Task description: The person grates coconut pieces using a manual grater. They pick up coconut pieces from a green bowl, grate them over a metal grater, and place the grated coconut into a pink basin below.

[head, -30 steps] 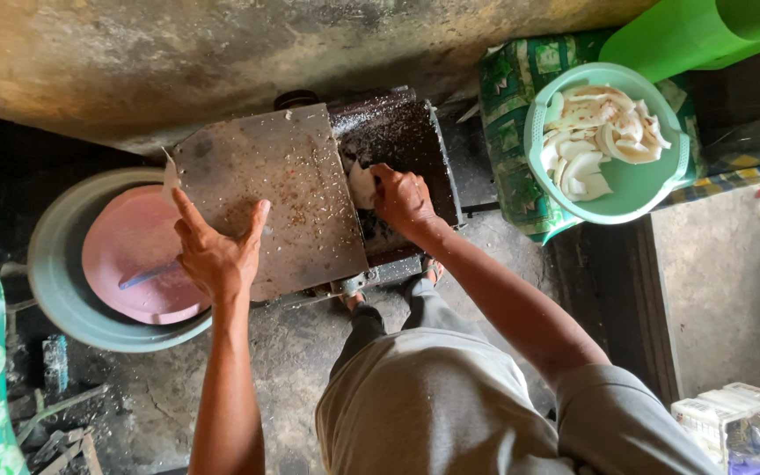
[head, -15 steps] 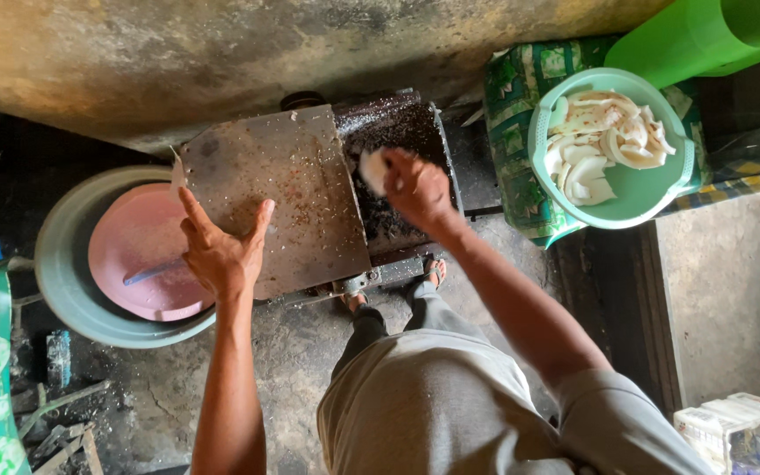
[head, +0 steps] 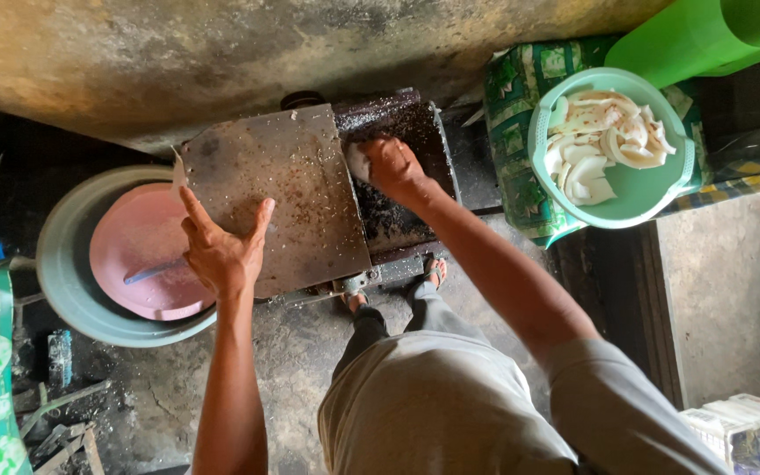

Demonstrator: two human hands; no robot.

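Right hand (head: 395, 167) is down in the dark trough (head: 415, 189) of the grating machine, fingers curled around a white piece of coconut (head: 358, 163) — gripping it and holding it against the left side of the trough, right where the flat metal cover (head: 283, 198) ends. The piece peeks out on the left of the knuckles; its long axis I cannot make out, most of it is hidden under the hand.

Left hand (head: 222, 251) lies open, fingers spread, palm flat on the near left part of that cover — steadying it, not gripping anything. So the right hand is the one on the piece; the left is well apart from it, across the plate.

Left of the machine sits a grey-green basin (head: 59, 273) with a pink lid (head: 129, 255) inside it. Off to the far right, a mint-green basket (head: 644, 193) holds more white coconut slices (head: 604, 145), resting on a patterned green sack (head: 521, 105). That supply lies to the right of the right hand, so that arm is the nearer one. The person's feet show just under the machine's near edge.
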